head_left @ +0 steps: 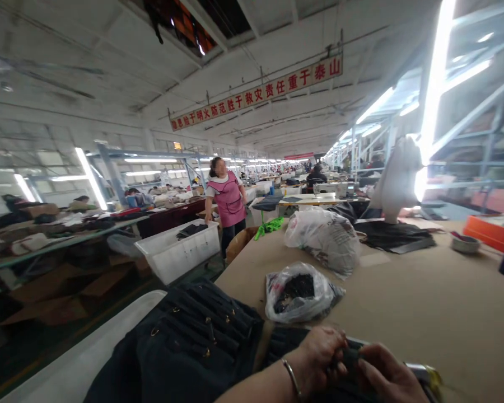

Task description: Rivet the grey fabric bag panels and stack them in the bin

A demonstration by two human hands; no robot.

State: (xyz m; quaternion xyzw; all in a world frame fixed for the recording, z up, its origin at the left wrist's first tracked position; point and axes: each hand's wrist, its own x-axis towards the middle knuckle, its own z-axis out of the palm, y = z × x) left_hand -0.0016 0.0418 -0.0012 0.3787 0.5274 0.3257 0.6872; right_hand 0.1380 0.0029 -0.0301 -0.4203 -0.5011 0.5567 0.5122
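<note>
At the bottom edge my left hand point(319, 358), with a metal bangle on its wrist, is closed on a piece of dark fabric point(350, 358). My right hand point(388, 375) is closed on the same dark piece from the right, and a small metal object point(424, 374) shows just beyond it. A heap of black garments with small metal rings point(193, 341) lies to the left of my hands, hanging over the corner of the brown cardboard-covered table point(424, 302).
Two clear plastic bags of dark items point(298, 294) point(325, 235) sit on the table ahead. A white mannequin bust point(397, 179) stands on dark cloth at the back right. A person in a pink apron point(229, 201) stands by a white bin point(178, 249).
</note>
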